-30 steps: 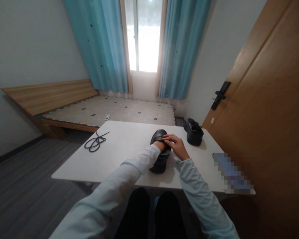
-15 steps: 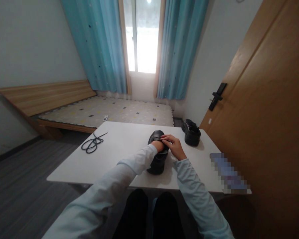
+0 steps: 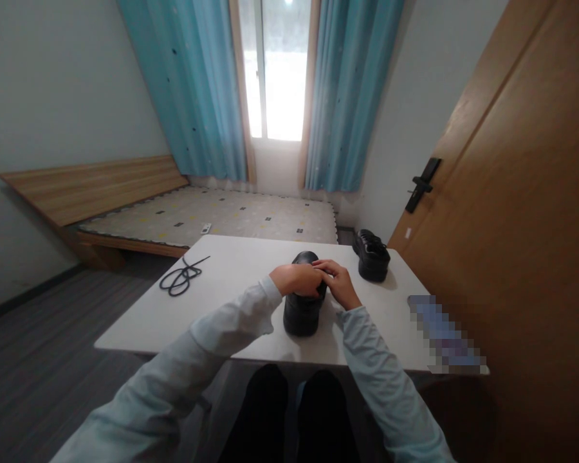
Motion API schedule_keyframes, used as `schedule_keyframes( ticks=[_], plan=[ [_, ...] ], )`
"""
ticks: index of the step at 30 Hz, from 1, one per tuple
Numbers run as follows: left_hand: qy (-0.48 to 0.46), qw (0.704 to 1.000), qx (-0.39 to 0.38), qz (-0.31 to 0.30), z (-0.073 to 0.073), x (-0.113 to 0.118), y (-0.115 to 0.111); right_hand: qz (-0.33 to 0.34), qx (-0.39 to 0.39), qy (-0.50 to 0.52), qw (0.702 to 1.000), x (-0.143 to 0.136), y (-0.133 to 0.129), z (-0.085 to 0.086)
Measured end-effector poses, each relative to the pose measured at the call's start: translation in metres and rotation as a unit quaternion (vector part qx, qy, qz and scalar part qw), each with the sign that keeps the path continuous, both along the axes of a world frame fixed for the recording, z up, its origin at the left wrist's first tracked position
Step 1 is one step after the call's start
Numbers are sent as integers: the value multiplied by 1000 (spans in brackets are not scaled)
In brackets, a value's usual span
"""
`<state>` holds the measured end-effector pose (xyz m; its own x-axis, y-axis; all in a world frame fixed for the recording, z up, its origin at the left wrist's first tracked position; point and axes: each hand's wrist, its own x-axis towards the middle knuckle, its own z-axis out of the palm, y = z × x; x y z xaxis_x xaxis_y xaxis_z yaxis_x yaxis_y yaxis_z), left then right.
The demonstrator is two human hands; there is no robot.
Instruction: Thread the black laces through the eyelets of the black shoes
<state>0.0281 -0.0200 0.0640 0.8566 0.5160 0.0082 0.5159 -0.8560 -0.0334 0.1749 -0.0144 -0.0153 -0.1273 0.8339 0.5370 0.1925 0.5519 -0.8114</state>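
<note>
Handling a black shoe [image 3: 301,316] near the middle of a white bench [image 3: 241,263], heel on the near side. Holding the left hand [image 3: 296,281] across the top of the shoe, fingers curled; cannot tell around what. Meeting it from the right with the right hand [image 3: 338,283], fingertips bunched narrow above the shoe; cannot tell whether gripping anything. Seen elsewhere on the bench: at far right, another black shoe [image 3: 374,262]; at left, a looped dark lace [image 3: 180,280]; at near right, a pixelated bluish item [image 3: 442,333].

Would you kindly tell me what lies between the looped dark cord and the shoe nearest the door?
In the head view, another black shoe stands between them on the white table, with the left hand and right hand over it.
</note>
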Motion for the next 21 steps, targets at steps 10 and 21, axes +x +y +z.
schedule_keyframes(
  ticks=[10,21],
  plan=[
    [85,995,-45,-6,30,7,-29,-8,-2,0,1000,1,0,1],
    [66,991,-115,-26,24,0,-16,-2,-7,8,1000,0,-1,2]
  ],
)
